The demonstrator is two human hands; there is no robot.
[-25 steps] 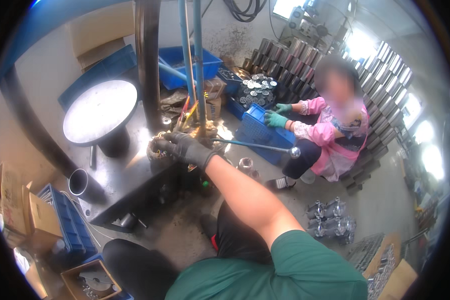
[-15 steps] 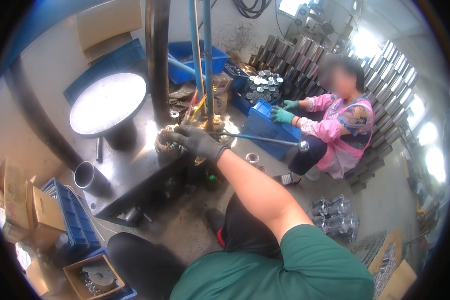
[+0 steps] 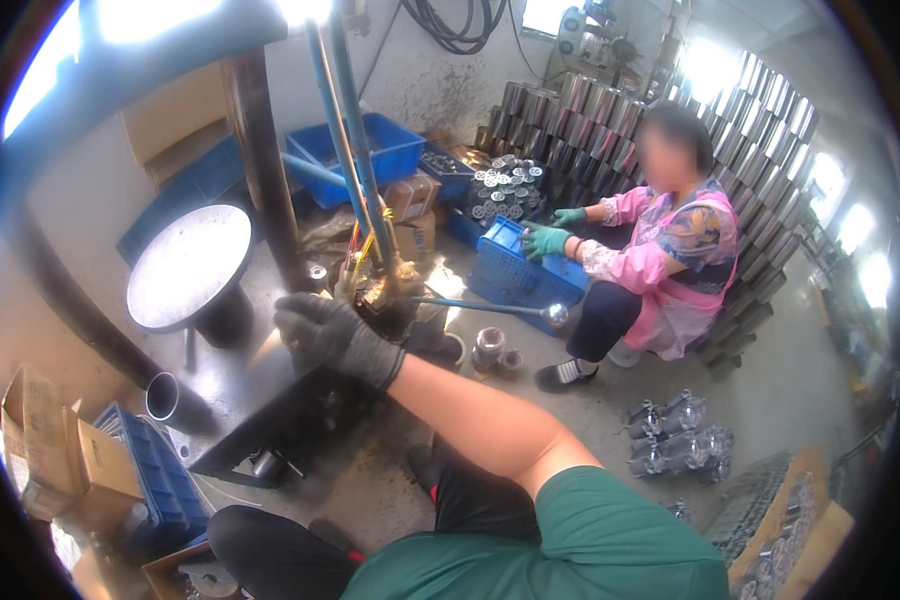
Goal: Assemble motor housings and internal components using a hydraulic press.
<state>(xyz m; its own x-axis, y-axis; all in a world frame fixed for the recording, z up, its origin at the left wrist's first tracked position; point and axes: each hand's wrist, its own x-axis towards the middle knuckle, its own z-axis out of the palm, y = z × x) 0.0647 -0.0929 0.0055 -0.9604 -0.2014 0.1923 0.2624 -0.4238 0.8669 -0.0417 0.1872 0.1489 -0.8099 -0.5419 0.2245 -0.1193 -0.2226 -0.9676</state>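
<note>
My right hand (image 3: 335, 340), in a dark work glove, reaches leftward over the near edge of the metal bench (image 3: 245, 385). Its fingers are bent and pressed together; whatever they hold is hidden beneath the glove and partly blurred. Just beyond the hand stands an upright press-like frame with blue rods (image 3: 355, 150) and a blue lever ending in a ball knob (image 3: 556, 316). A small pale metal cylinder (image 3: 317, 274) sits by the post. To the hand's left are a round pale plate on a pedestal (image 3: 190, 262) and a dark tube (image 3: 170, 398). My left hand is out of view.
A co-worker in green gloves (image 3: 545, 240) squats at right, hands at a blue crate (image 3: 525, 275). Wound-coil parts (image 3: 488, 347) stand on the floor. Metal housings (image 3: 680, 435) lie at right; stacked metal cylinders (image 3: 610, 115) line the back. Cardboard boxes (image 3: 70, 450) crowd the left.
My right hand has moved left and nearer along the bench edge. The wound-coil ring that was under its fingers no longer shows on the bench. The view has shifted.
</note>
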